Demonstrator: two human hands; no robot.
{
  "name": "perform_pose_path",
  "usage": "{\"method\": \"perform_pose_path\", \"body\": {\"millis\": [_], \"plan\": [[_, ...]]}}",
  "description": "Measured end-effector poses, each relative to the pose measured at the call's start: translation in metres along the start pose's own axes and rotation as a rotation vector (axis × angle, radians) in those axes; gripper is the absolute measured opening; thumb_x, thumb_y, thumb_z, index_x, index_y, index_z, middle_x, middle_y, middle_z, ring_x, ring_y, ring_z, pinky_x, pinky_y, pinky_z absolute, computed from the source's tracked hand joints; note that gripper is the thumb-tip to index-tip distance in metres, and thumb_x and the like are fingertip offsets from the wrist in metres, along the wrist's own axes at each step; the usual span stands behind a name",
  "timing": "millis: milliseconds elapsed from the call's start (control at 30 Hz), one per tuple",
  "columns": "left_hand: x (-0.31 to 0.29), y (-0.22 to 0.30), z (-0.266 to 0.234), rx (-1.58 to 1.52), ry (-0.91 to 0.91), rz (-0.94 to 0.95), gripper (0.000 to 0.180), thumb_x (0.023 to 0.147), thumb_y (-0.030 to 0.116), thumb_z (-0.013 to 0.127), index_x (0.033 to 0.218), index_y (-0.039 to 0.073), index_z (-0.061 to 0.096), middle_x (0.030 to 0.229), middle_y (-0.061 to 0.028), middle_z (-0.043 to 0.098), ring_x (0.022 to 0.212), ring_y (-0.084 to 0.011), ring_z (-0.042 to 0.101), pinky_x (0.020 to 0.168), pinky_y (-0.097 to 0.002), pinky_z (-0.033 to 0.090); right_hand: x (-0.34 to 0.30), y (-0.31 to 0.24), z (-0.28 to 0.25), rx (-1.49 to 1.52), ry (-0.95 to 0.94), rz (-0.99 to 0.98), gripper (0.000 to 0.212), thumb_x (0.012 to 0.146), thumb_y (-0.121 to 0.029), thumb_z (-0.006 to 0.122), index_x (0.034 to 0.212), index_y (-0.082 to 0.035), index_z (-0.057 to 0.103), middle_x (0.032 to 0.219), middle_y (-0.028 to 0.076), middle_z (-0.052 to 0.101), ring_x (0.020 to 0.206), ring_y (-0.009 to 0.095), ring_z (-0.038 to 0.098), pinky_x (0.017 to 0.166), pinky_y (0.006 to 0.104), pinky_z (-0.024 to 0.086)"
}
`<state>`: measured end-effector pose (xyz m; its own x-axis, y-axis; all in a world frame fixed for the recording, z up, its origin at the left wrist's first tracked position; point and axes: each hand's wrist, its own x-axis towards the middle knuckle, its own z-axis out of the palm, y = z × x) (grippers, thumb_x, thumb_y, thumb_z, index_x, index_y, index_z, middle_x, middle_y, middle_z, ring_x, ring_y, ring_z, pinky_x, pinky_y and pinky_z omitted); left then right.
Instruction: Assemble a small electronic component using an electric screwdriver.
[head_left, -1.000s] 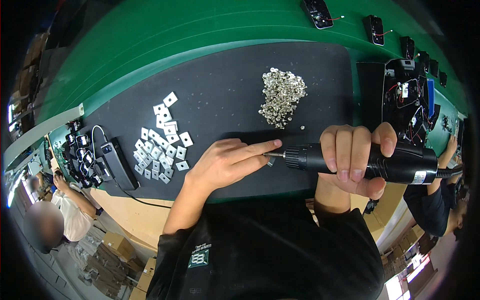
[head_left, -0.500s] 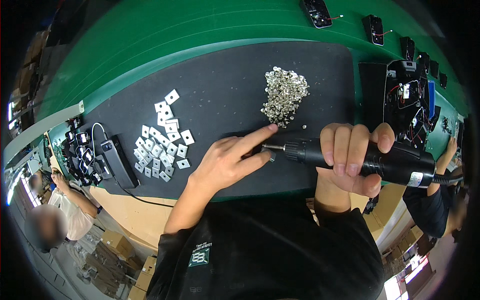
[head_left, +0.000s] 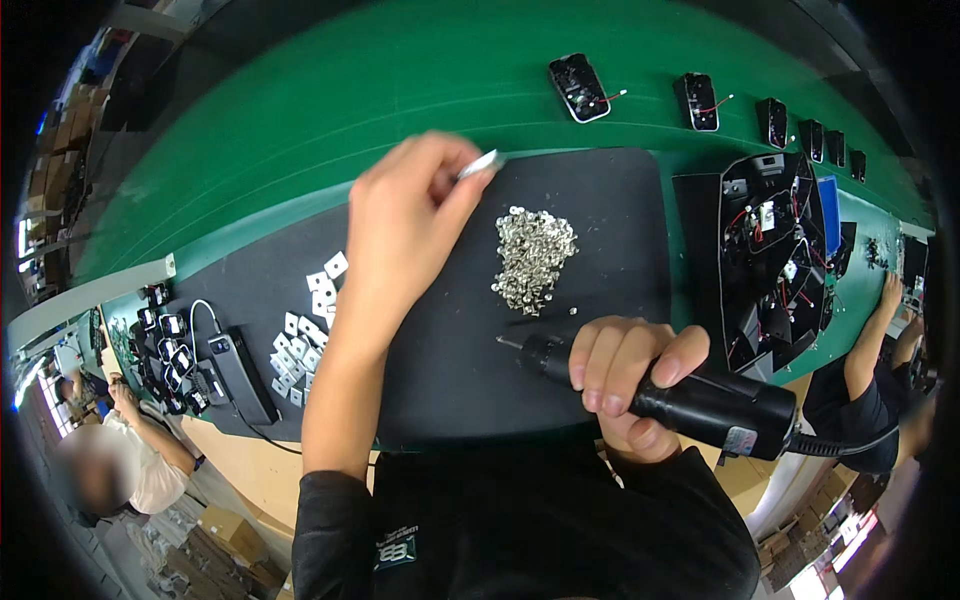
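Note:
My left hand (head_left: pixel 405 205) is raised over the far edge of the black mat (head_left: pixel 450 400), its thumb and fingers pinching a small silvery metal plate (head_left: pixel 482 164), somewhat blurred. Wrapped around a black electric screwdriver (head_left: pixel 715 410) is my right hand (head_left: pixel 635 375), low over the mat's right half. The driver's bit (head_left: pixel 509 343) points left and touches nothing. Just beyond the bit lies a heap of shiny screws (head_left: pixel 535 258), with one loose screw (head_left: pixel 573 311) to its right. Square metal plates with holes (head_left: pixel 297 340) are scattered at left, partly hidden behind my left forearm.
A black box-like housing with wires (head_left: pixel 770 240) stands right of the mat. Several black open casings (head_left: pixel 580 90) line the green bench (head_left: pixel 300 90) at the back. A black power bank with a cable (head_left: pixel 240 370) lies at left. Co-workers sit at both sides.
My left hand has moved from the driver's tip up and away to the mat's far edge, carrying the metal plate. My right hand has shifted left and nearer with the screwdriver.

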<state>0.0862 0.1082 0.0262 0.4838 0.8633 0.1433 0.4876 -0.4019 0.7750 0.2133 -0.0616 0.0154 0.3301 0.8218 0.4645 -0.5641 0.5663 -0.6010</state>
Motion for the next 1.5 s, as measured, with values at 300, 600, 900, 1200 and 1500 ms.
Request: {"method": "perform_pose_path", "body": {"millis": [300,600,900,1200,1500], "plan": [[0.090,0.003,0.087,0.126,0.089,0.231,0.012,0.071,0.013,0.076,0.081,0.007,0.071,0.114,-0.0112,0.060,0.108,-0.0318,0.052,0.089,-0.0377,0.045,0.000,0.011,-0.002,0.063,-0.048,-0.078,0.048,0.069,-0.001,0.075,0.110,-0.001,0.049,0.075,0.008,0.060,0.065,0.019,0.060,0.065,0.0330,0.050],[0.100,-0.008,0.102,0.237,0.047,0.209,0.018,0.073,0.014,0.074,0.090,0.008,0.070,0.102,-0.0118,0.066,0.098,-0.0298,0.060,0.088,-0.0399,0.047,0.005,0.006,-0.003,0.037,-0.045,-0.004,0.047,0.069,-0.001,0.076,0.110,-0.003,0.051,0.074,0.007,0.060,0.064,0.020,0.061,0.063,0.0334,0.052],[0.100,-0.020,0.079,0.017,-0.035,0.087,0.019,0.076,0.010,0.069,0.094,0.005,0.065,0.090,-0.0128,0.066,0.088,-0.0317,0.062,0.080,-0.0405,0.048,0.002,0.011,-0.001,0.050,-0.042,0.004,0.046,0.070,-0.001,0.074,0.109,-0.003,0.050,0.073,0.007,0.060,0.064,0.019,0.061,0.063,0.0326,0.051],[-0.016,-0.029,-0.018,0.029,0.065,0.040,0.021,0.075,0.008,0.069,0.095,0.004,0.064,0.088,-0.0119,0.064,0.085,-0.0310,0.061,0.076,-0.0388,0.048,-0.001,0.002,0.011,0.035,0.015,0.130,0.039,0.076,-0.008,0.072,0.107,-0.009,0.049,0.072,0.005,0.059,0.065,0.019,0.059,0.064,0.0333,0.047],[-0.071,-0.051,-0.032,0.071,-0.057,-0.011,0.024,0.074,0.009,0.068,0.098,0.005,0.062,0.092,-0.0108,0.063,0.086,-0.0302,0.058,0.078,-0.0391,0.046,0.001,0.020,0.022,-0.003,0.024,0.083,0.040,0.081,-0.021,0.074,0.106,-0.015,0.043,0.071,0.001,0.055,0.061,0.014,0.054,0.062,0.0294,0.042]]}}
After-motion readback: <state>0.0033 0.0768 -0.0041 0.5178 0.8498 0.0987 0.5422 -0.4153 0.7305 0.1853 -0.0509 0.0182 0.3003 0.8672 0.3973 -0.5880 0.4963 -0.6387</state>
